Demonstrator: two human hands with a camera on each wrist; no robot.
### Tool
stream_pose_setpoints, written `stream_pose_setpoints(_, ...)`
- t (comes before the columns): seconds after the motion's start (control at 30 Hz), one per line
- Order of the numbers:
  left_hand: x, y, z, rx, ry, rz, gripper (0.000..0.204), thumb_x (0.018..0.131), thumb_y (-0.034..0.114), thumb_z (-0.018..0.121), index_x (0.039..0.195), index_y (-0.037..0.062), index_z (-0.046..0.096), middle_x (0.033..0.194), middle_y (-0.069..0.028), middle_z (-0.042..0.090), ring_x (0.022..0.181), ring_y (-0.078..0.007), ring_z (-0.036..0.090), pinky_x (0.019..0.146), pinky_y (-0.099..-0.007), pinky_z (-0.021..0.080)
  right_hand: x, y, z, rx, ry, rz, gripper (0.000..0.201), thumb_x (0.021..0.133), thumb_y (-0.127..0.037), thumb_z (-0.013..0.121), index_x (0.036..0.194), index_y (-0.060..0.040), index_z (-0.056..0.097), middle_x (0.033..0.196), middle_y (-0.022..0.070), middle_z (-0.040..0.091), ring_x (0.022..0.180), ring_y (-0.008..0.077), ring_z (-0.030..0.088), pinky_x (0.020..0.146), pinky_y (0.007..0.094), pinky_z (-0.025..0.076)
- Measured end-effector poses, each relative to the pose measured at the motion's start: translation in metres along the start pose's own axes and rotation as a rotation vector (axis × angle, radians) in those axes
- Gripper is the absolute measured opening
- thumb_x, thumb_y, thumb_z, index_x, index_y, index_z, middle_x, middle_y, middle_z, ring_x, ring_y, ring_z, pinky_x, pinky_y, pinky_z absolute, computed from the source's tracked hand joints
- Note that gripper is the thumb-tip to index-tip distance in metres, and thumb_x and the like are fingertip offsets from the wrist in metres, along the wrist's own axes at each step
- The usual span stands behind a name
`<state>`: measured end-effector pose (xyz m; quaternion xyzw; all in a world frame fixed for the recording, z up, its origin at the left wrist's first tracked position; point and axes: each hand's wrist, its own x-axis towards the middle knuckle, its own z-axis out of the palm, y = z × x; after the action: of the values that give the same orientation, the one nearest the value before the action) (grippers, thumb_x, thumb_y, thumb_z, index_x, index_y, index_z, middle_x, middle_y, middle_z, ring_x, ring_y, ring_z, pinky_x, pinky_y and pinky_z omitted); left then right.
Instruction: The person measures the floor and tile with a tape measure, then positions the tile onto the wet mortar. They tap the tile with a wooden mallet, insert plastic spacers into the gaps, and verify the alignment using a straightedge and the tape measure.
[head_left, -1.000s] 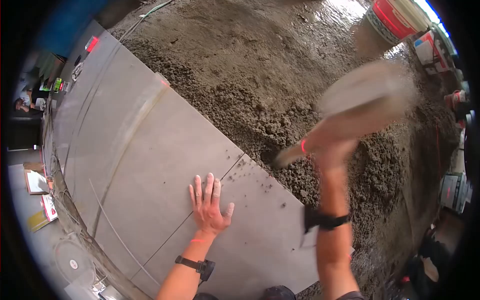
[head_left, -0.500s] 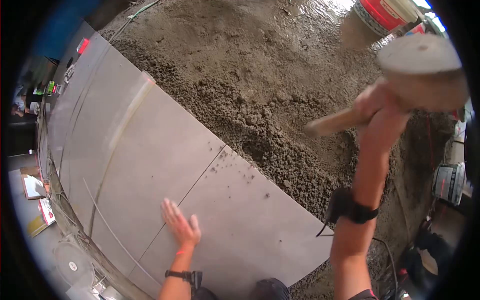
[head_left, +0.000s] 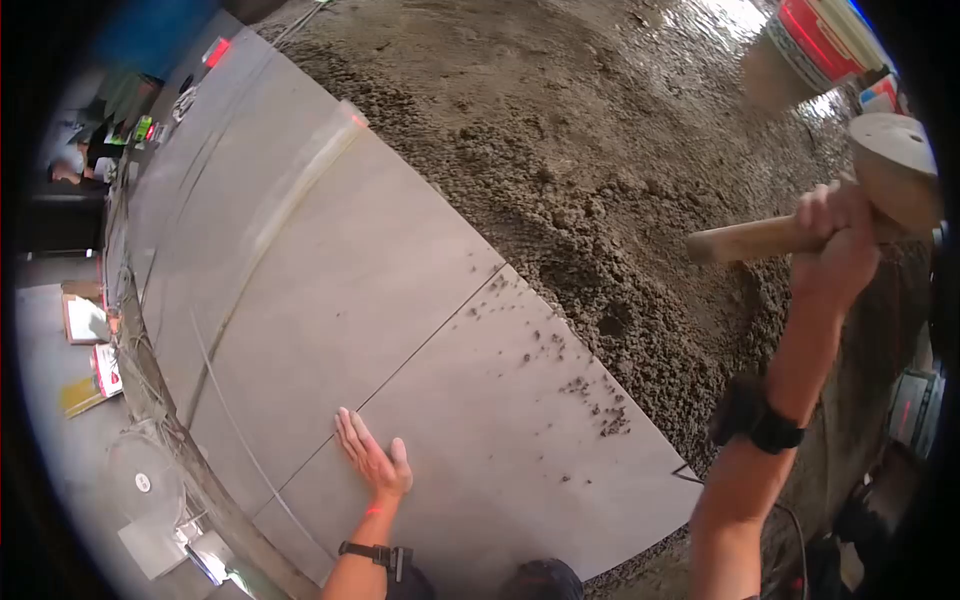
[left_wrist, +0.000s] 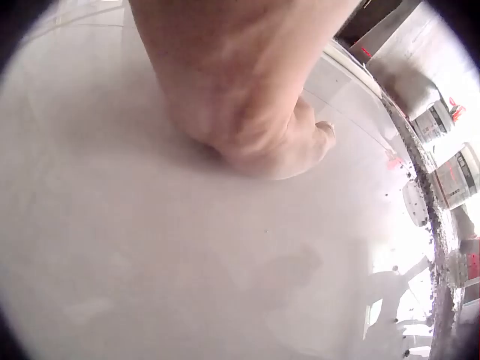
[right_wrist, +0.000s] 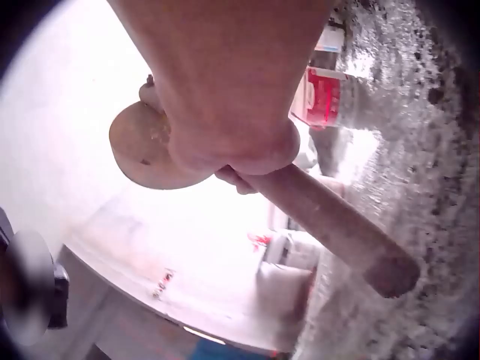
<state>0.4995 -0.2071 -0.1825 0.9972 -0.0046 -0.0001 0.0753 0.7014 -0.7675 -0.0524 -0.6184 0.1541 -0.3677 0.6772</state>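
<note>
My right hand (head_left: 838, 240) grips a mallet (head_left: 750, 240) by its wooden handle, close under the thick pale head. It is raised over the grey mortar bed (head_left: 640, 250), right of the tile edge. In the right wrist view the handle (right_wrist: 337, 221) slants down past the fist, and the round head (right_wrist: 154, 150) shows on the other side. On the large grey floor tiles (head_left: 520, 440) my left hand (head_left: 375, 460) rests with straight fingers, thumb apart, beside the thin joint. The left wrist view shows the heel of that hand (left_wrist: 255, 142) low over the tile's glossy surface.
Mortar crumbs (head_left: 610, 420) lie scattered on the tile near its edge. A red and white bucket (head_left: 815, 45) stands on the wet mortar at the far right. A thin pale strip (head_left: 230, 410) lies across the tiles at left. My knees show at the bottom.
The mallet has risen up and to the right, away from the tile edge. My left hand has drawn back along the joint, its spread fingers now closer together. More crumbs lie on the tile.
</note>
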Motion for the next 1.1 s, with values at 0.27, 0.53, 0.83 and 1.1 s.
stream_pose_setpoints(0.27, -0.014, 0.002, -0.004, 0.015, 0.003, 0.011, 0.080, 0.096, 0.036, 0.048, 0.156, -0.0086, 0.021, 0.164, -0.0271, 0.019, 0.151, -0.0480, 0.018, 0.124, -0.0566, 0.013, -0.130, 0.098, 0.047, 0.167, 0.206, 0.424, 0.009, 0.093, -0.007, 0.064, 0.088, -0.0043, 0.057, 0.065, 0.0019, 0.048, 0.048, 0.0148, 0.047, 0.045, 0.0350, 0.040)
stream_pose_setpoints(0.53, -0.002, -0.002, -0.003, 0.017, -0.021, 0.017, 0.083, 0.093, 0.037, 0.051, 0.155, -0.0103, 0.021, 0.163, -0.0302, 0.019, 0.150, -0.0506, 0.018, 0.123, -0.0595, 0.013, 0.006, 0.004, 0.016, 0.271, -0.127, 0.002, 0.014, 0.097, -0.018, 0.057, 0.090, -0.0068, 0.054, 0.071, 0.0012, 0.052, 0.063, 0.0155, 0.054, 0.061, 0.0316, 0.046)
stream_pose_setpoints(0.83, 0.007, 0.010, -0.001, 0.046, -0.018, 0.055, 0.083, 0.098, 0.039, 0.048, 0.154, -0.0140, 0.017, 0.163, -0.0354, 0.013, 0.151, -0.0532, 0.013, 0.123, -0.0597, 0.011, -0.119, 0.099, 0.076, 0.211, 0.251, 0.386, 0.012, 0.089, -0.003, 0.066, 0.080, -0.0029, 0.057, 0.061, 0.0004, 0.048, 0.046, 0.0126, 0.046, 0.043, 0.0329, 0.040)
stream_pose_setpoints(1.1, 0.185, 0.226, 0.056, -0.163, 0.109, 0.240, 0.086, 0.098, 0.055, 0.051, 0.140, -0.0194, 0.044, 0.158, -0.0388, 0.025, 0.151, -0.0511, 0.016, 0.125, -0.0576, 0.011, -0.110, -0.046, -0.003, 0.392, 0.179, 0.084, 0.033, 0.093, -0.004, 0.055, 0.069, -0.0141, 0.036, 0.061, -0.0052, 0.029, 0.051, 0.0094, 0.032, 0.049, 0.0278, 0.034)
